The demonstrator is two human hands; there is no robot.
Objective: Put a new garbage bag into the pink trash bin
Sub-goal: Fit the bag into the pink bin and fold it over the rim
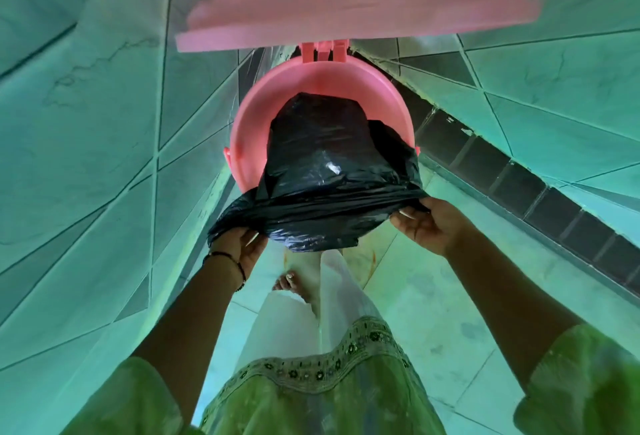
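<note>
now: pink trash bin (242,143) stands on the tiled floor (433,296) in a corner, lid (356,18) hinged up at the far side. black garbage bag (329,171) sits partly inside the bin; its body is bunched and pushed toward the near half, with bare pink wall showing at the far and left sides. the bag's mouth is folded out over the near rim only.

left hand (242,247) is at the near-left of the rim, fingers (251,238) pinched on the bag's edge from below. right hand (426,223) is at the near-right, fingers (407,214) closed on the bag's hem, pulling it outward. both hold plastic, neither touches the bin as far as i can tell. a bare foot (294,282) shows near the bin's base; i cannot tell if it presses a pedal.

judgement, step in hand: cuffing the bag's mouth over the rim. roughly half done.

how to do it well:
- keep the hem taut between the two hands, then walk each hand along its side toward the far hinge.
- stretch gently; thin film may tear at the side lugs.
- the hinge at the far side is likely the tight spot, so tuck the hem under it last.
- afterwards press the bag's body down so it lines the walls and trapped air escapes.
</note>
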